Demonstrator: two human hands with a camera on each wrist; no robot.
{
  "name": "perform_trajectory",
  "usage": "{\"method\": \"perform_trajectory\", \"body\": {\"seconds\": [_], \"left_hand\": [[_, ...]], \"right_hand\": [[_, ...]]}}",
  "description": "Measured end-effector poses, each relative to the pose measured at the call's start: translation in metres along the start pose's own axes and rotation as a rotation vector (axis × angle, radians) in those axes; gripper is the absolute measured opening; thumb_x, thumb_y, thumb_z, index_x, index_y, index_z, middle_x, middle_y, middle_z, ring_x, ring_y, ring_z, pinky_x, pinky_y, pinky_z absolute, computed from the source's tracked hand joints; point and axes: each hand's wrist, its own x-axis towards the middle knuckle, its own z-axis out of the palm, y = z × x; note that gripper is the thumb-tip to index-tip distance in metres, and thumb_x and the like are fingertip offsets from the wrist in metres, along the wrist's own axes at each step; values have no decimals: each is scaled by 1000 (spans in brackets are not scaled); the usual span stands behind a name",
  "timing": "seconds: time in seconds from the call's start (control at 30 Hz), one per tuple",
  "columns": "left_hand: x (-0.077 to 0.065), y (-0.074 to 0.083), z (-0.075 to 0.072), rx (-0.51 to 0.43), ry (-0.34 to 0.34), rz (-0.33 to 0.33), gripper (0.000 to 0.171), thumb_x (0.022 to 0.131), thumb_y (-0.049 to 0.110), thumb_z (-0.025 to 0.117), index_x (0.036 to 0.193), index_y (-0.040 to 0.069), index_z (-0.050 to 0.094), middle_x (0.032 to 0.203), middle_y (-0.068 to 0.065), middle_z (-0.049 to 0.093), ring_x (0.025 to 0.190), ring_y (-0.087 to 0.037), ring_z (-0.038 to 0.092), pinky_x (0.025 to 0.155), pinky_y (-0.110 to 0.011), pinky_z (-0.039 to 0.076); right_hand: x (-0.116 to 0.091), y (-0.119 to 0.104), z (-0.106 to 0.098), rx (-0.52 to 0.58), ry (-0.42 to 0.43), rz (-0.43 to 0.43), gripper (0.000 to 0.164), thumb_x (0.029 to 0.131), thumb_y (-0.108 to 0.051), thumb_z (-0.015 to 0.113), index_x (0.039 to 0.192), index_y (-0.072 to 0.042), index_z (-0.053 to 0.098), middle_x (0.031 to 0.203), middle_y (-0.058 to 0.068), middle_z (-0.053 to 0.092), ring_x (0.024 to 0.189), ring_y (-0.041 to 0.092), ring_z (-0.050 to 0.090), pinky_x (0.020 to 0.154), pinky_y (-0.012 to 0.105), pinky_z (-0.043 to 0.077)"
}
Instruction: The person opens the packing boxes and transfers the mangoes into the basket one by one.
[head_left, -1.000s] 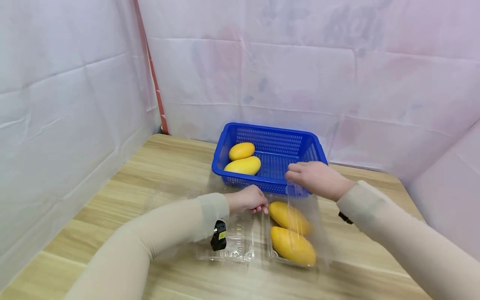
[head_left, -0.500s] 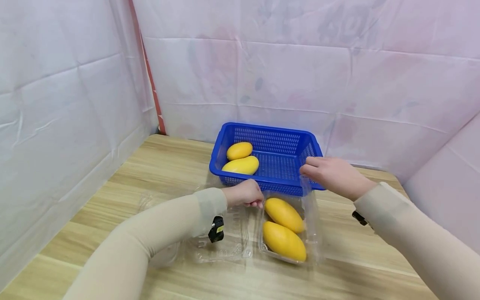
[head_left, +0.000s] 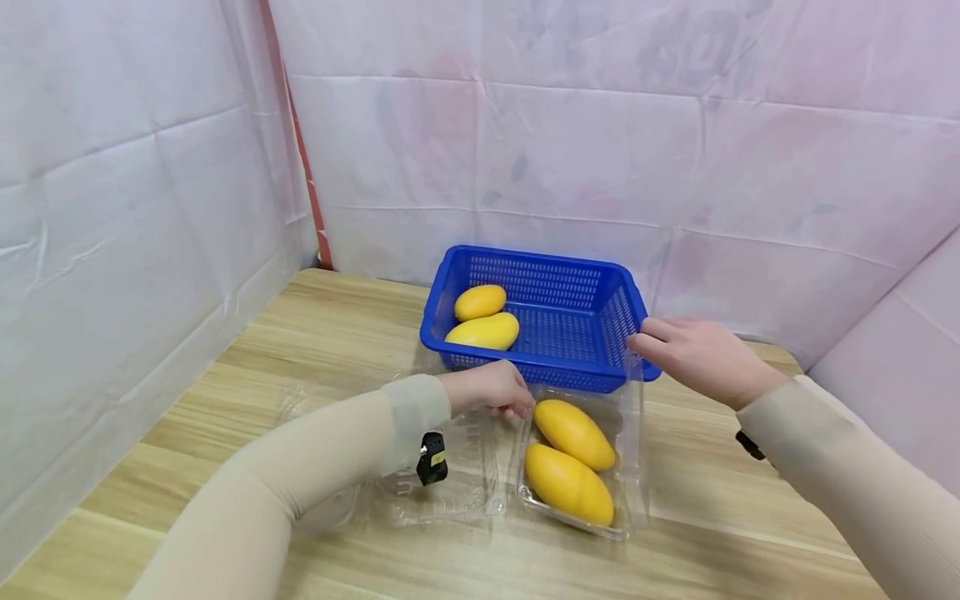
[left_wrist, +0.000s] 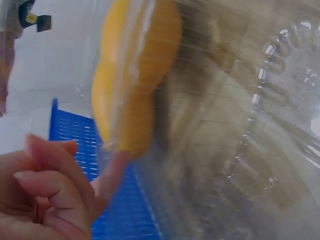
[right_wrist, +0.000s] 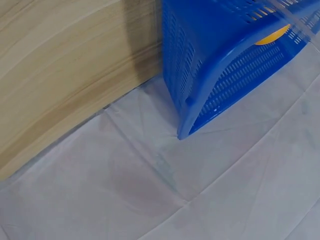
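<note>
In the head view, a clear plastic container [head_left: 627, 528] lies with its lid raised and two mangoes [head_left: 573, 435] inside. My right hand [head_left: 701, 358] pinches the edge of the raised lid [head_left: 633, 417] near the basket's front right corner; the right wrist view does not show this hand. At the container's back left corner is my left hand [head_left: 498, 388]. In the left wrist view, one straight finger [left_wrist: 111, 177] touches the clear plastic while the other fingers curl on nothing. My left forearm partly covers a second clear container [head_left: 442, 504].
Behind the containers stands a blue basket [head_left: 551, 367] with two mangoes [head_left: 483, 332] in its left part. The wooden table [head_left: 712, 508] ends at a white cloth backdrop [head_left: 570, 158]. More clear plastic [head_left: 326, 512] lies left of the second container.
My right hand has moved to the right with the lid edge, swinging the lid away from the mangoes. The left hand stays at the container's corner.
</note>
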Motion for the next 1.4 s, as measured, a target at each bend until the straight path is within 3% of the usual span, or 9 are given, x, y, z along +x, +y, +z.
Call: {"method": "perform_trajectory", "body": {"seconds": [0.17, 0.3, 0.4, 0.47, 0.57, 0.63, 0.83, 1.13, 1.4], "left_hand": [[-17, 2, -5, 191, -9, 111, 30, 91, 19, 61, 116, 2, 64, 110, -13, 64, 51, -10, 58, 51, -22, 44], [-37, -3, -15, 319, 62, 238, 37, 91, 20, 61, 124, 2, 58, 115, -9, 62, 60, -12, 63, 59, -22, 51], [-50, -9, -28, 449, 229, 313, 31, 91, 21, 61, 117, 5, 63, 105, -5, 66, 72, -13, 64, 66, -25, 51], [-56, -13, -39, 587, 398, 346, 29, 91, 23, 60, 113, 5, 65, 101, -6, 67, 80, -16, 64, 70, -29, 51], [-61, -19, -59, 798, 625, 306, 33, 91, 31, 59, 110, 5, 64, 100, -9, 66, 89, -24, 61, 70, -37, 52], [-59, -27, -73, 861, 675, 230, 46, 91, 40, 56, 118, 3, 59, 111, -13, 61, 100, -29, 57, 76, -43, 51], [-43, -58, -101, 711, 477, 27, 86, 87, 65, 43, 148, 7, 23, 146, -20, 29, 133, -38, 26, 106, -53, 23], [-33, -68, -107, 594, 321, -6, 93, 85, 72, 35, 151, 15, 3, 153, -19, 10, 138, -39, 9, 107, -57, 13], [-31, -69, -106, 523, 248, -41, 98, 85, 73, 33, 148, 15, -14, 153, -19, 6, 138, -39, 9, 107, -56, 13]], "right_hand": [[-6, -2, 4, -2, 47, 29, 39, 104, -26, 19, 92, -14, 55, 76, -10, 41, 61, 5, 37, 50, 23, 31], [-8, -3, 9, -14, 123, 36, 35, 103, -31, 28, 86, -14, 54, 72, -9, 40, 58, 6, 36, 47, 24, 30], [-7, -4, 13, -18, 167, 36, 34, 102, -32, 33, 84, -13, 54, 70, -7, 39, 55, 8, 34, 46, 24, 29], [-5, -4, 14, -19, 176, 42, 34, 102, -32, 34, 83, -13, 55, 69, -7, 38, 55, 8, 33, 45, 24, 29], [-3, -6, 14, -15, 169, 53, 33, 102, -30, 33, 84, -12, 55, 69, -7, 38, 54, 9, 32, 45, 24, 29], [-2, -6, 14, -17, 171, 53, 33, 102, -28, 32, 84, -12, 55, 69, -7, 39, 54, 9, 33, 45, 24, 30], [1, -9, 13, -12, 180, 53, 33, 102, -28, 33, 87, -11, 57, 71, -6, 44, 53, 9, 35, 44, 25, 35], [-14, -6, 4, -18, 114, 113, 32, 101, -30, 28, 92, -13, 55, 73, -12, 43, 60, 6, 35, 51, 25, 32], [-33, 3, 4, -86, 194, 68, 36, 102, -27, 32, 91, -8, 61, 66, -7, 36, 51, 7, 26, 42, 24, 28]]}}
